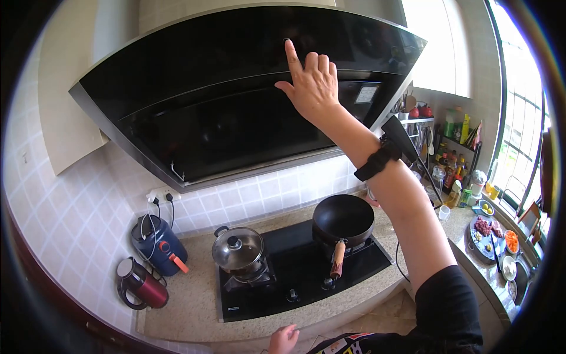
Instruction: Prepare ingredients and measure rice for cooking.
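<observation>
My right hand [315,85] is raised to the black range hood [224,112]. Its index finger points up and its tip rests on or just at the upper glass panel; the thumb sticks out and the other fingers are bent, holding nothing. Low in the view, my left hand [284,340] hangs in front of the counter edge with its fingers curled and nothing visible in them. Below the hood is a black gas stove [283,295]. On its left burner stands a lidded steel pot [237,252]; on the right one, a black wok [344,219] with a wooden handle.
A dark red kettle [144,286] and a blue appliance [160,245] stand on the left counter. At right are a round tray of cut food [483,251], a bowl of orange pieces [512,241] and a bottle rack [457,153]. A strapped-on device [383,156] circles my right forearm.
</observation>
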`<state>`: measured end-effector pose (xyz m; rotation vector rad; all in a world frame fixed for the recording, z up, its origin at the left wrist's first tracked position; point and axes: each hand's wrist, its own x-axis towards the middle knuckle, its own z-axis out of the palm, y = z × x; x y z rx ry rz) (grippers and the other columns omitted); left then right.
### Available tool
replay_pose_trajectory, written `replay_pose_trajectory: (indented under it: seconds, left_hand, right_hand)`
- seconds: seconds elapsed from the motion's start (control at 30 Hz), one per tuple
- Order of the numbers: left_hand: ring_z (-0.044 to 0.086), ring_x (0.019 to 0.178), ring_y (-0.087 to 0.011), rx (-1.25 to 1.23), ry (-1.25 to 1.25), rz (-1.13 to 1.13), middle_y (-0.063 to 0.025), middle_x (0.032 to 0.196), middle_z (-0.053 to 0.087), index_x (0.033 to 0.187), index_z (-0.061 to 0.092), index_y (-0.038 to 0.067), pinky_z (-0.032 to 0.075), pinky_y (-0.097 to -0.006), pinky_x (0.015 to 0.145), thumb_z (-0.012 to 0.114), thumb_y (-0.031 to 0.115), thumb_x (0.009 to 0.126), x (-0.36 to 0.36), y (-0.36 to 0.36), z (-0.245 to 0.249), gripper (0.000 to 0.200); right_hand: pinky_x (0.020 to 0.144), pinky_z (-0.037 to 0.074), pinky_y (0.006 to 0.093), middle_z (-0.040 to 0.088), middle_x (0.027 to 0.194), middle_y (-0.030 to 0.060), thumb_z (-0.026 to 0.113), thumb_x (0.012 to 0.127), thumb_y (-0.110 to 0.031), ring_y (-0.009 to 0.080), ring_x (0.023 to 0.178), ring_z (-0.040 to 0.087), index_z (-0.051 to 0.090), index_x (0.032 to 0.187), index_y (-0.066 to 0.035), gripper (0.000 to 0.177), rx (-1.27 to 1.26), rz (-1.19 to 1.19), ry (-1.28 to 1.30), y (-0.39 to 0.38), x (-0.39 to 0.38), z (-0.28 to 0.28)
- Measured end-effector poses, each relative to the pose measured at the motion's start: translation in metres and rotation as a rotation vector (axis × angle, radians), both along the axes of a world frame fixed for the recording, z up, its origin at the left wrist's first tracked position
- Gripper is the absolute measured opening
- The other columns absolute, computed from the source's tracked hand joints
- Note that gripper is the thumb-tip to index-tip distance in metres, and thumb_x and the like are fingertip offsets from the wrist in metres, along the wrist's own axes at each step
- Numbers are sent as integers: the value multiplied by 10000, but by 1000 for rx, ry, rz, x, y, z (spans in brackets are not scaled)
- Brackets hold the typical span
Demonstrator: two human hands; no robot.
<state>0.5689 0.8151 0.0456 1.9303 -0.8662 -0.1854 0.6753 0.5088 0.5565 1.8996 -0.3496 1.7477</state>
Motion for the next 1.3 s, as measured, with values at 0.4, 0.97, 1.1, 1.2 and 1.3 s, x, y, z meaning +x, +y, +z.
replay_pose_trajectory:
  seconds: [0.4, 0.97, 1.1, 1.2, 1.3]
  left_hand:
    - [657, 751, -289, -18, -37, 11, -189, 856, 655, 1002, 634, -3, 514, -344, 652, 668, 172, 803, -8, -23, 4, 267]
    - [656, 717, -250, 18, -13, 86, -165, 823, 663, 1031, 635, 23, 513, -329, 645, 661, 203, 815, -23, -43, 0, 283]
    - [663, 752, -249, 42, 35, 74, -176, 859, 666, 1052, 627, 10, 514, -327, 667, 655, 196, 821, -21, -48, -4, 298]
    - [665, 766, -250, 67, 46, 70, -183, 869, 667, 1058, 621, -1, 515, -328, 675, 652, 190, 825, -23, -50, 2, 304]
    - [665, 762, -249, 56, 70, 65, -186, 864, 666, 1058, 620, -5, 514, -327, 671, 653, 188, 824, -26, -51, 8, 305]
  right_hand:
    - [773, 355, 354, 458, 905, 92, 629, 788, -458, 248, 849, 422, 250, 1432, -79, 838, 44, 95, 20, 2, 3, 0]
    - [783, 342, 352, 449, 886, 80, 655, 774, -433, 239, 837, 412, 263, 1423, -41, 853, 1, 161, 9, -4, 6, -1]
    - [786, 343, 352, 450, 887, 79, 654, 775, -435, 239, 839, 413, 262, 1424, -46, 853, -12, 156, 9, -7, 6, -1]
    - [787, 343, 350, 453, 887, 78, 653, 775, -435, 239, 841, 414, 262, 1424, -44, 852, -27, 157, -3, -7, 7, -1]
    - [788, 343, 349, 454, 887, 77, 657, 770, -438, 238, 842, 415, 264, 1422, -40, 860, -24, 176, -4, -7, 7, -1]
